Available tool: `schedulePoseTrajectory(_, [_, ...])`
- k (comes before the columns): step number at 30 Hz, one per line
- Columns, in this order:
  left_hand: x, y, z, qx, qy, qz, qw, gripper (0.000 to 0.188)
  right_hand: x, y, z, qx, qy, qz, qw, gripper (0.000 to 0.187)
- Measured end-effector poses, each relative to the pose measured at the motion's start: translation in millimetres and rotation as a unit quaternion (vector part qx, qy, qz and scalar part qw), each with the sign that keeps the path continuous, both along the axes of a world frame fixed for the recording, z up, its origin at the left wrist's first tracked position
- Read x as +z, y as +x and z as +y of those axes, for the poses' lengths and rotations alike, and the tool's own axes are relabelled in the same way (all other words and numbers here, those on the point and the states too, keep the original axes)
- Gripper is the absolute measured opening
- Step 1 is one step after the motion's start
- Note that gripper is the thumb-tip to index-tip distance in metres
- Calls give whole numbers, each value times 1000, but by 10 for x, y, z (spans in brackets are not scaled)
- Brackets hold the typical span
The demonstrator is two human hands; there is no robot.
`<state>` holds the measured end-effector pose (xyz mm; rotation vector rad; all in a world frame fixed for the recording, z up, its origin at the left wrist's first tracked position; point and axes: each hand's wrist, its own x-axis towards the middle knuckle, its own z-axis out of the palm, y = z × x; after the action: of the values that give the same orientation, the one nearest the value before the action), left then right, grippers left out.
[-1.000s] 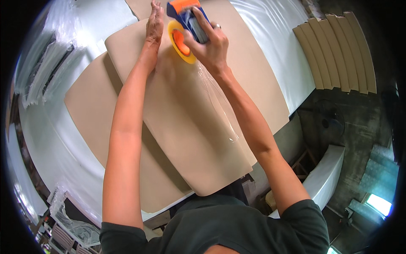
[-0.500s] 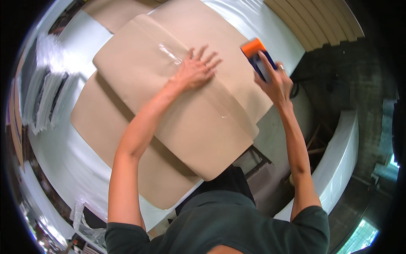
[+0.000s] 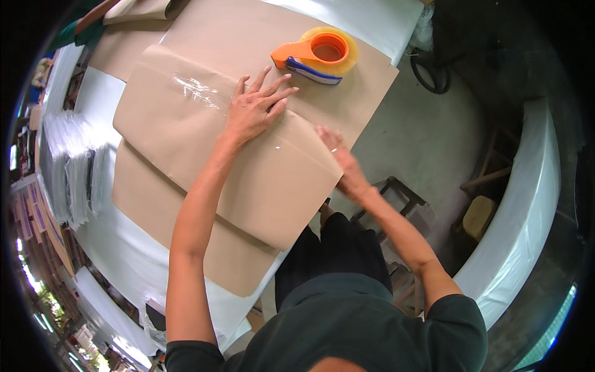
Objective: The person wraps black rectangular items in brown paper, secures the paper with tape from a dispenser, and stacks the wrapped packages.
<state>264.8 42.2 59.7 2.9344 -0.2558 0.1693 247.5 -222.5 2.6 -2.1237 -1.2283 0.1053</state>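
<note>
A brown kraft paper package (image 3: 204,149), with a folded flap, lies on wider brown paper sheets (image 3: 229,34). Clear tape (image 3: 197,88) shines in a strip along its fold. My left hand (image 3: 257,110) rests on the package beside that fold, fingers spread and holding nothing. At the package's right corner is my right hand (image 3: 344,166), a little blurred, with fingers stretched along the paper edge and nothing seen in them. An orange and blue tape dispenser (image 3: 291,52) with a yellowish roll lies on the paper beyond my left hand.
White sheeting covers the table (image 3: 99,242). Plastic-wrapped packs (image 3: 71,173) are stacked at the left. Another person's arm (image 3: 93,17) reaches in at the top left. Right of the table are a dark stool (image 3: 403,201) and a long white-wrapped piece (image 3: 520,229).
My right hand has let go of the tape dispenser, which now lies on the paper, and has come down to the package's right corner. My left hand stays spread on the package.
</note>
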Motion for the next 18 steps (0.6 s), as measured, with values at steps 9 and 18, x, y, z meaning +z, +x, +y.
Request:
schedulePoseTrajectory(9, [-79, -7, -24, -5, 4, -25, 1000, 31, 34, -1416, 980, -215, 145, 208, 943, 52])
schedulePoseTrajectory(18, [74, -504, -98, -106, -69, -84, 988, 36, -92, -1787, 271, 29, 80, 622, 778, 44])
